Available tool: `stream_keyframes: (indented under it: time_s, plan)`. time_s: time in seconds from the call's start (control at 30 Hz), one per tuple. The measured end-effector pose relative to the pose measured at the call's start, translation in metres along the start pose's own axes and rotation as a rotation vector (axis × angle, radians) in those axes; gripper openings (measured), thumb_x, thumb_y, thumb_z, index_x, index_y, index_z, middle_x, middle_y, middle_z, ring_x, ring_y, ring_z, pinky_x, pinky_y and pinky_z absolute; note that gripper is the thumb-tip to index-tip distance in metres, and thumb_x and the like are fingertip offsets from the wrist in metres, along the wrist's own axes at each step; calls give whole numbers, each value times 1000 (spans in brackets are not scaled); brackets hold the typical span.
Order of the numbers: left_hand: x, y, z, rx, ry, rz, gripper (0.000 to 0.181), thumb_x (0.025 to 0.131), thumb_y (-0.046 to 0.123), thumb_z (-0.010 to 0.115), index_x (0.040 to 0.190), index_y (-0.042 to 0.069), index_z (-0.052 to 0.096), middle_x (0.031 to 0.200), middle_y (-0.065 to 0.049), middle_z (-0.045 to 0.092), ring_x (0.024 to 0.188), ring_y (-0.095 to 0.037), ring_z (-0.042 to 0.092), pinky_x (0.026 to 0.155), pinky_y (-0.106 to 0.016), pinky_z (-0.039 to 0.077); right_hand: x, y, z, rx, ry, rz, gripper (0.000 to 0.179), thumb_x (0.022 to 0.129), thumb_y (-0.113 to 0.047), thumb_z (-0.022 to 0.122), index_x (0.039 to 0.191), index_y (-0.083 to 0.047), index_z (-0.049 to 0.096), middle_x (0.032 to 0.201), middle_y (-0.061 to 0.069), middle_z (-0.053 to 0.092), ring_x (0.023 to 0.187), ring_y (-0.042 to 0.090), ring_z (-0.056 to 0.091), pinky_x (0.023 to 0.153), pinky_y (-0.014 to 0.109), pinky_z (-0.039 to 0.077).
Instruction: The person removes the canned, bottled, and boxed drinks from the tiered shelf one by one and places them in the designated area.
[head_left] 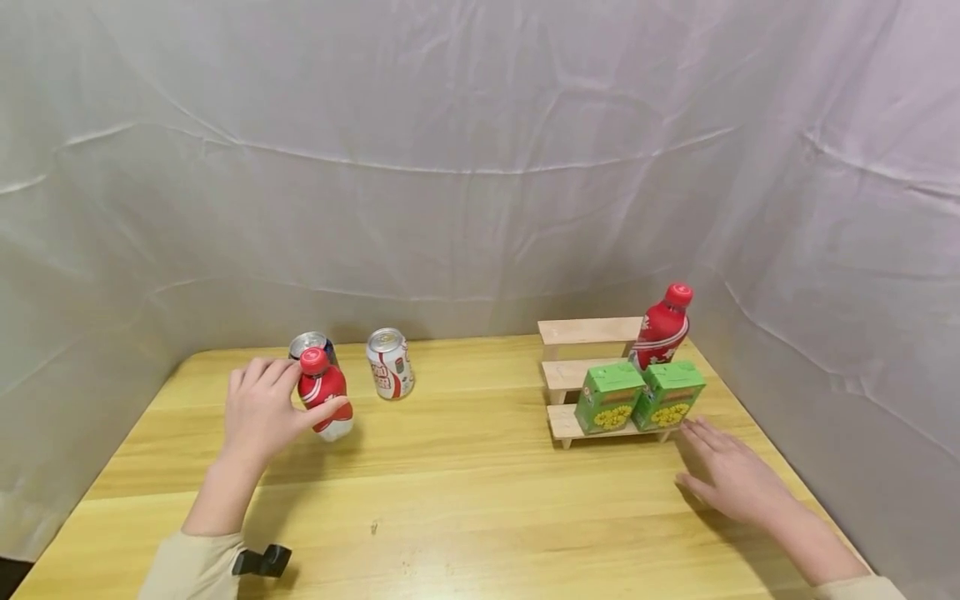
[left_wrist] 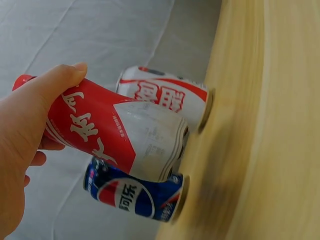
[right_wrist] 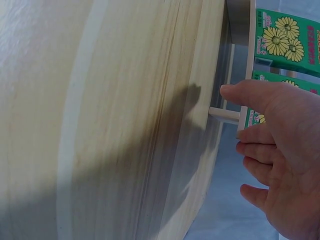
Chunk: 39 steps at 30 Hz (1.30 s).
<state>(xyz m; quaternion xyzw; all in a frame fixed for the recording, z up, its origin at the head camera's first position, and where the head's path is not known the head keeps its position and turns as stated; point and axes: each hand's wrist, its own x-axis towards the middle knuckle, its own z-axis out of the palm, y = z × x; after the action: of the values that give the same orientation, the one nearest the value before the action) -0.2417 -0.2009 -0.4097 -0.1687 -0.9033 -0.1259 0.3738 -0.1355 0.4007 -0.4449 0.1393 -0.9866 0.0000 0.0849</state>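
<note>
My left hand (head_left: 262, 408) grips a red and white bottle (head_left: 324, 392) by its upper part, thumb on one side and fingers on the other. In the left wrist view the bottle (left_wrist: 115, 125) tilts in front of a blue can (left_wrist: 135, 192) and a white-and-red can (left_wrist: 165, 92). My right hand (head_left: 731, 471) holds nothing; its fingers stretch loosely beside the front right corner of a small wooden three-step rack (head_left: 566, 423). Two green drink cartons (head_left: 611, 398) with yellow flowers stand on the lowest step, close to those fingertips.
A second red bottle (head_left: 662, 329) stands on the rack's right side, behind the cartons. The white can (head_left: 391, 364) is upright near the table's back edge, with the blue can (head_left: 311, 343) to its left. Grey cloth (head_left: 480, 233) hangs behind and beside the wooden table (head_left: 480, 500).
</note>
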Motion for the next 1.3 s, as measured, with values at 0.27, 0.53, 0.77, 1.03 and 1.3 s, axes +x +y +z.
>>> stream_keyframes:
  time_s: [0.27,0.53,0.77,1.03,1.3]
  plan:
    - [-6,-6,4,28,-88,-66,65,61,52,84,96,1,64,96,-17,66,96,-34,50,75,-46,31,-2,1,4,4,10,-3,76,83,-40,73,135,10,49,139,29,50,128,48,47,103,60,39]
    - [-10,-12,10,27,-136,-76,70,64,55,82,102,-1,65,101,-18,66,97,-34,49,76,-46,31,-4,2,3,3,11,4,77,82,-38,74,135,10,48,139,30,50,128,47,47,103,60,39]
    - [-13,-18,14,30,-162,-93,71,65,57,81,103,0,64,103,-19,65,100,-34,49,78,-47,32,-4,1,2,10,-7,15,77,82,-38,74,137,10,47,141,30,48,130,47,45,104,60,37]
    - [-13,-24,15,21,-235,-155,73,71,60,76,107,-2,63,108,-22,64,104,-36,47,79,-49,31,-1,1,-1,8,-2,10,77,82,-37,74,136,11,46,141,31,47,129,48,45,104,61,37]
    - [-14,-30,13,-45,-285,-185,75,73,61,75,112,-1,62,113,-22,63,109,-38,46,83,-51,32,-1,-2,-1,23,-14,18,76,84,-39,72,137,10,47,141,30,47,129,48,45,103,62,37]
